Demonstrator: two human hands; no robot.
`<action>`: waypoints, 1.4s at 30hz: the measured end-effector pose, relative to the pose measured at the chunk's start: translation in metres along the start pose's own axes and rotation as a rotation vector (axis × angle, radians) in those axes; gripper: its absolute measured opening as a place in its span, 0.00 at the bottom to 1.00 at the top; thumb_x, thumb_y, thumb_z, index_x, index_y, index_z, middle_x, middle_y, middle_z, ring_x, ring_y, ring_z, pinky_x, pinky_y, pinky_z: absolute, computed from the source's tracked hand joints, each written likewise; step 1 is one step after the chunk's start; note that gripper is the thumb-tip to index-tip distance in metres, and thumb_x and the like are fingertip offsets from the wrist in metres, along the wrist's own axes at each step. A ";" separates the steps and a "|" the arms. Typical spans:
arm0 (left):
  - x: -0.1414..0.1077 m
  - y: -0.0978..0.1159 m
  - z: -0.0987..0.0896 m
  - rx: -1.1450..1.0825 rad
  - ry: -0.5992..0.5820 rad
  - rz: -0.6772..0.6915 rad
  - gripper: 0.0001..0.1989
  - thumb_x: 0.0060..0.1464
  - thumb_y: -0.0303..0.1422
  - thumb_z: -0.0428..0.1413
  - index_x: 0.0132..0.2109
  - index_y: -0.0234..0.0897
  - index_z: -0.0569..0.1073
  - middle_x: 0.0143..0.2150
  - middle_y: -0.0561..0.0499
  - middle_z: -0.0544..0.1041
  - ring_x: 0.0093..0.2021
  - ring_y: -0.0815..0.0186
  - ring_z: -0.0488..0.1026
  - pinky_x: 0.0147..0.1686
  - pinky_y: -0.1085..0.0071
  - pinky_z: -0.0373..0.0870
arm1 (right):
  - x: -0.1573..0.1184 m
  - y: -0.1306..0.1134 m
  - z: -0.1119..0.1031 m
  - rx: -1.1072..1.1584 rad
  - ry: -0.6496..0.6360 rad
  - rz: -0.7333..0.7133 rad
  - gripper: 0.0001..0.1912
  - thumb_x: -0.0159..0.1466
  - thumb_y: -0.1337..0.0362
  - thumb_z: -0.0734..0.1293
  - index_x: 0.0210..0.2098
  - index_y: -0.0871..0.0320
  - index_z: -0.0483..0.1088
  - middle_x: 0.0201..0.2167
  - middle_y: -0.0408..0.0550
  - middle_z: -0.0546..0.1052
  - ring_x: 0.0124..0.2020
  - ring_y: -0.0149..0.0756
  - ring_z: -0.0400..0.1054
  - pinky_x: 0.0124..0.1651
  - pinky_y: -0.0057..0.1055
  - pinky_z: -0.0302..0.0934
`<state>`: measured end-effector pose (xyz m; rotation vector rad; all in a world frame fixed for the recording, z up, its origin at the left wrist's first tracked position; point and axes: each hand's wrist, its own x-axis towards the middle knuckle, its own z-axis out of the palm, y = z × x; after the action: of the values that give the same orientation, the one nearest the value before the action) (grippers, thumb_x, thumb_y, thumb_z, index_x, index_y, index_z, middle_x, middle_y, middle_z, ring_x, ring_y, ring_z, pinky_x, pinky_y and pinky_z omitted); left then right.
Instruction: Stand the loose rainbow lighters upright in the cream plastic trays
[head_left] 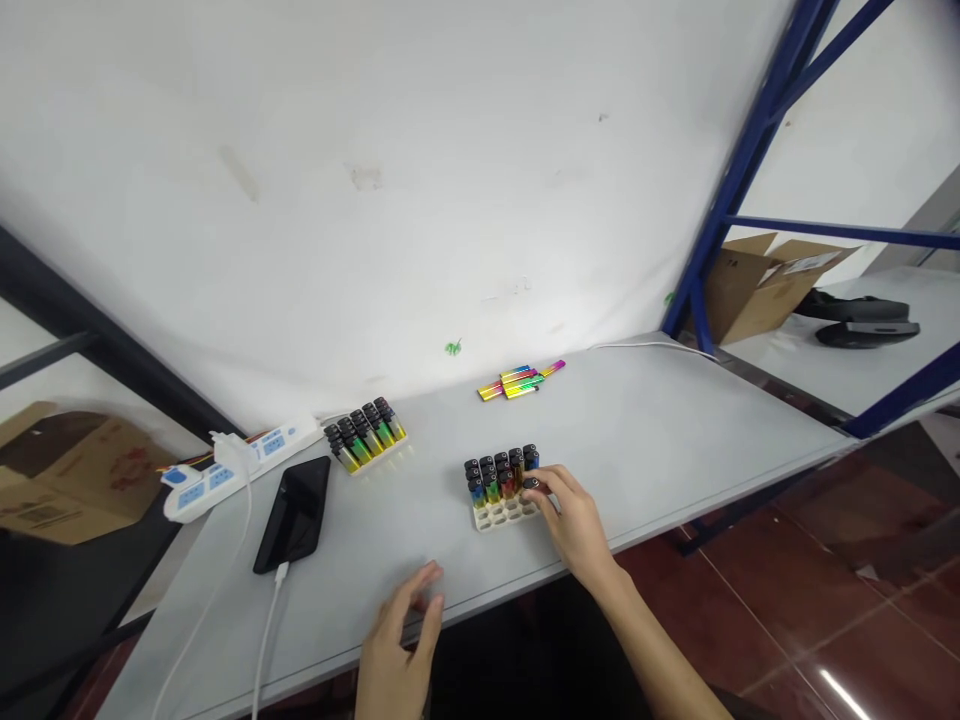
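Risk of tipping: the rack (501, 512) stands near the surface (675, 440) edge, and a sideways push by the right hand (574, 515) could topple its upright lighters. The right hand pinches one lighter (531, 485) at the rack's right end. The left hand (401, 640) hovers spread, empty, near and left of the rack, apart from it.

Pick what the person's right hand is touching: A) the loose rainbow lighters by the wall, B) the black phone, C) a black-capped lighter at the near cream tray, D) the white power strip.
C: the right hand pinches a black-capped lighter at the cream tray.
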<state>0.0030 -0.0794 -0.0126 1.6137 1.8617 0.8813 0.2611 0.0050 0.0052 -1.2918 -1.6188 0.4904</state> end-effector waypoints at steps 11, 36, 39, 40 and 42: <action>-0.004 -0.001 -0.020 -0.099 0.033 -0.079 0.26 0.55 0.53 0.54 0.52 0.41 0.76 0.49 0.45 0.82 0.51 0.52 0.78 0.47 0.58 0.78 | -0.002 0.006 0.014 -0.186 0.088 0.081 0.09 0.69 0.57 0.62 0.45 0.52 0.68 0.41 0.50 0.79 0.37 0.41 0.74 0.37 0.38 0.69; 0.034 0.041 0.043 0.316 -0.063 0.480 0.18 0.64 0.36 0.50 0.59 0.48 0.72 0.58 0.46 0.73 0.56 0.53 0.70 0.51 0.53 0.70 | -0.007 -0.003 0.001 -0.307 0.056 -0.111 0.18 0.70 0.64 0.61 0.57 0.47 0.70 0.46 0.53 0.70 0.45 0.40 0.72 0.42 0.37 0.71; 0.035 0.040 0.043 0.370 -0.058 0.503 0.17 0.64 0.35 0.50 0.58 0.47 0.72 0.58 0.46 0.73 0.56 0.52 0.69 0.50 0.54 0.70 | -0.009 -0.001 -0.002 -0.289 0.096 -0.074 0.19 0.70 0.63 0.61 0.60 0.49 0.65 0.47 0.54 0.70 0.45 0.40 0.72 0.43 0.37 0.71; 0.036 0.040 0.044 0.385 -0.054 0.505 0.17 0.64 0.35 0.51 0.58 0.47 0.73 0.58 0.46 0.73 0.55 0.52 0.70 0.49 0.54 0.69 | -0.009 0.001 -0.004 -0.281 0.112 -0.046 0.20 0.70 0.62 0.61 0.61 0.50 0.64 0.48 0.54 0.70 0.44 0.40 0.73 0.43 0.37 0.71; 0.036 0.041 0.045 0.408 -0.040 0.501 0.17 0.64 0.35 0.51 0.57 0.46 0.73 0.57 0.46 0.74 0.54 0.52 0.70 0.49 0.54 0.69 | -0.007 0.009 -0.009 -0.267 0.147 0.023 0.19 0.70 0.60 0.61 0.59 0.52 0.64 0.48 0.53 0.70 0.42 0.38 0.73 0.42 0.36 0.71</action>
<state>0.0573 -0.0343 -0.0102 2.3974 1.7103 0.6745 0.2732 -0.0001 -0.0009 -1.5078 -1.5852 0.1914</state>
